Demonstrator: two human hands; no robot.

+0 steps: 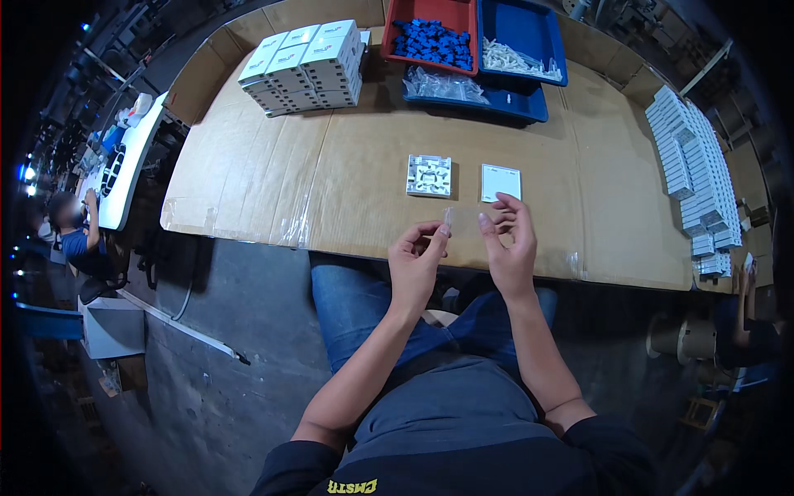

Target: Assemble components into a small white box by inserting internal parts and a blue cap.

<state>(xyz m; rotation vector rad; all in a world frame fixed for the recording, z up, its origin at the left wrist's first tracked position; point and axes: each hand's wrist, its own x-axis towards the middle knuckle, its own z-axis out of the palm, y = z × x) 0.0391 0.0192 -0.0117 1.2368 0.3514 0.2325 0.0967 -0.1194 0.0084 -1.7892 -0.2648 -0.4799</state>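
My left hand (419, 258) pinches a small clear plastic piece (448, 217) between thumb and fingers, just above the table's near edge. Its exact kind is too small to tell. Beside it, my right hand (513, 248) is raised with thumb and fingers apart, and nothing shows clearly between them. Beyond the left hand lies a square white plastic housing (429, 177), its molded inner side facing up. A flat white square cover (500, 183) rests to its right, partly behind my right fingertips.
Stacked white boxes (302, 66) stand far left on the cardboard-covered table (248, 174). At the back are a red bin (430, 62) of blue parts, a blue bin (521, 33) of white parts, and clear bags (442, 85). White units (695, 165) are piled right. A person (78, 227) sits left.
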